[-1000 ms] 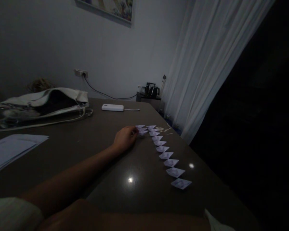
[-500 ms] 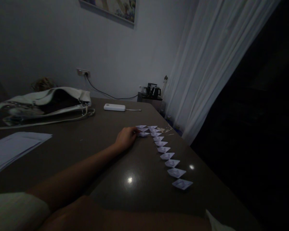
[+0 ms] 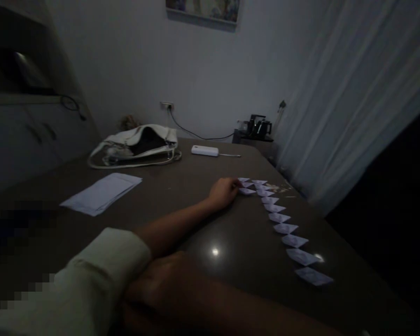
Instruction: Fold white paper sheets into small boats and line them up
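Observation:
My left hand rests on the table at the left end of a short row of white folded paper boats. Its fingertips are pinched together at the nearest paper boat of that row. Just right of it runs a longer line of paper boats, coming towards me along the table. My right hand lies low in front of me, curled against my left sleeve and forearm; darkness hides whatever its fingers hold, if anything.
A stack of white paper lies on the brown table at left. Behind it sits a white bag; a white power bank with a short cable lies farther back. Small scraps are near the right edge. A kettle stands beyond.
My view has swung left, so everything appears farther right and a cabinet now shows. My left hand stays by the same boat, fingertips at its left end. My right hand stays beside the left forearm.

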Tool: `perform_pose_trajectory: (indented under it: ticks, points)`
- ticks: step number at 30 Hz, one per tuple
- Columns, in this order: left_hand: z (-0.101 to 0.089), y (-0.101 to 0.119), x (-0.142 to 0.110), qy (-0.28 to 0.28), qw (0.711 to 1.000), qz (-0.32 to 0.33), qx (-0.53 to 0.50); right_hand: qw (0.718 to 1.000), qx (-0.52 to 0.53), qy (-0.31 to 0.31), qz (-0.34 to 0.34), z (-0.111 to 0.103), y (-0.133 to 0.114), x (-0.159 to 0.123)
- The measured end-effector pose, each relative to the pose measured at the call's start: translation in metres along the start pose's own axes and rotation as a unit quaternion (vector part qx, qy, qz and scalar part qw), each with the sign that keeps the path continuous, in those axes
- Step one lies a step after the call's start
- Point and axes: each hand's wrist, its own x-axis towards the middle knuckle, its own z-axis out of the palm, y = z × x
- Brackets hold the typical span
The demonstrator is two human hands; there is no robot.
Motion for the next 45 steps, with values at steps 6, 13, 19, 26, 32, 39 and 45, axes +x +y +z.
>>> perform_pose_trajectory:
  ticks: [6,13,19,26,32,39,45]
  points:
    - [-0.035,0.001,-0.019,0.043,0.995,0.013,0.088,0.995,0.031,0.090,-0.011,0.006,-0.002,-0.002]
    - [-0.149,-0.024,-0.108,-0.033,0.929,-0.125,0.347,0.991,0.064,0.114,0.008,0.003,-0.007,-0.003]
    - [-0.231,-0.068,-0.169,-0.005,0.851,-0.344,0.397,0.992,0.059,0.109,0.011,0.005,-0.008,-0.003]
    - [-0.235,-0.087,-0.178,-0.047,0.840,-0.396,0.369,0.994,0.041,0.097,0.035,0.005,-0.005,-0.005]
    - [-0.237,-0.087,-0.176,-0.037,0.849,-0.404,0.339,0.993,0.037,0.102,0.040,0.003,-0.005,-0.004]
    - [-0.242,-0.088,-0.175,-0.014,0.845,-0.440,0.304,0.993,0.030,0.107,0.042,0.004,-0.004,-0.005]
    - [-0.244,-0.089,-0.176,-0.001,0.847,-0.446,0.289,0.993,0.038,0.101,0.037,0.003,-0.005,-0.004]
